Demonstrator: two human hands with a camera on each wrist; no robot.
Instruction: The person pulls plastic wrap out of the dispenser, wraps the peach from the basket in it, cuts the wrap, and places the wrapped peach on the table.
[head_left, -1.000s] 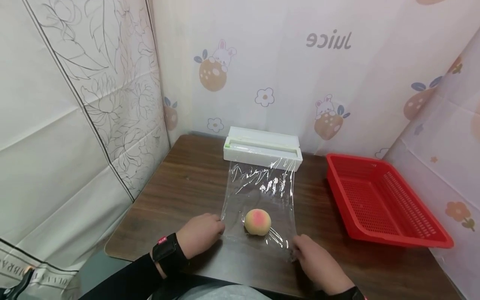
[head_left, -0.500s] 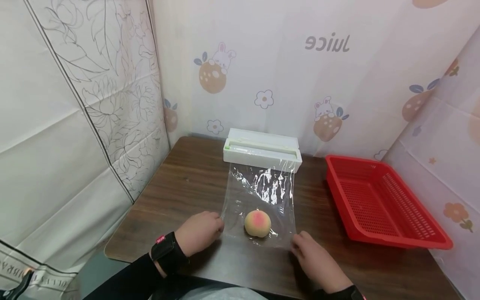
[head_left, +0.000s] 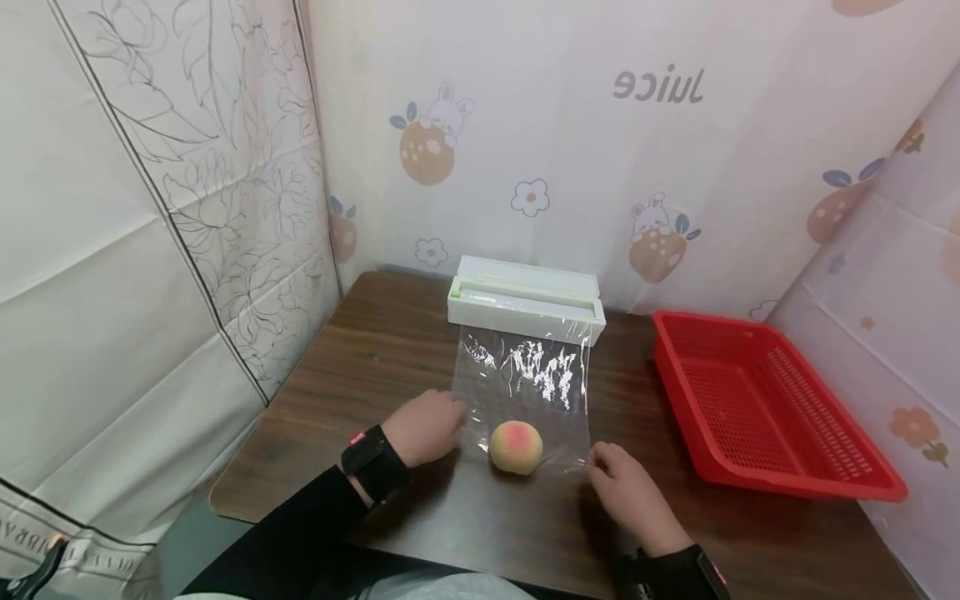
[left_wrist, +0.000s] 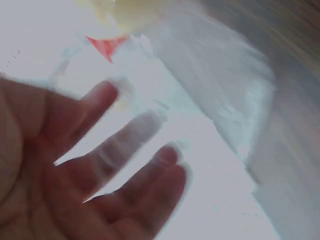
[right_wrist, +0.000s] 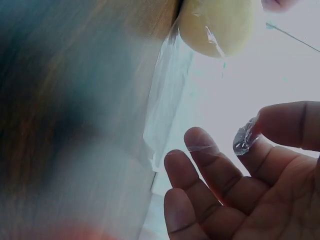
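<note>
On the table sits a peach (head_left: 516,447), yellowish with a pink patch, at the near edge of a sheet of clear plastic wrap (head_left: 525,375). The sheet runs back to a long white box (head_left: 525,310) whose lid is up. My left hand (head_left: 426,427) is at the sheet's left edge; in the left wrist view its fingers (left_wrist: 132,127) are spread and blurred, close to the film. At the near right corner, my right hand (head_left: 630,496) pinches a bunched bit of wrap between thumb and index finger, and its other fingers (right_wrist: 202,142) are loosely bent.
To the right stands a red plastic basket (head_left: 772,408) with perforated sides. The brown wooden table (head_left: 352,358) is backed by patterned curtains (head_left: 525,125) on several sides. Its near edge lies close to the person's body.
My left hand has moved forward and to the right along the film's edge. The right hand has risen slightly. The film's near edge has drawn back towards the box.
</note>
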